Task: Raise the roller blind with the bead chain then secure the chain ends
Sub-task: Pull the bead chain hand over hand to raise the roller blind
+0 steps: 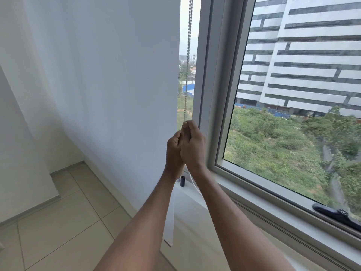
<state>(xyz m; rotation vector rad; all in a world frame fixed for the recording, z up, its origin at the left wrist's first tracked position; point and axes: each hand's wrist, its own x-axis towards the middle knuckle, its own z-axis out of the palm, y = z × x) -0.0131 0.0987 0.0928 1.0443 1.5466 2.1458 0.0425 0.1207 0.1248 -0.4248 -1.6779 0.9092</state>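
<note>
Observed from inside the room: the roller blind hangs down over the left pane, its white fabric reaching to about sill level, so the raising is judged barely begun, if at all. The bead chain drops in the narrow gap between the fabric's edge and the window frame, running straight from the top of the view into the hands. The right hand is uppermost; its grip is closed on the chain, thumb and curled fingers pinching it where it enters the fist. The left hand is pressed against the right just below, fingers curled; its grip looks closed on the same chain, though the contact is hidden. A pale run of cord or chain emerges beneath the wrists toward the sill, beside a small dark cylinder whose function cannot be told. Handling assessment: the chain is light, fully limp and smooth-beaded, liable to slip through a loose pinch. It should be held across several beads, and only one run of the loop, pulled straight down in line with its hang. The fabric load is judged modest. A sideways or jerked pull risks skipping the mechanism overhead, which is out of view.
</note>
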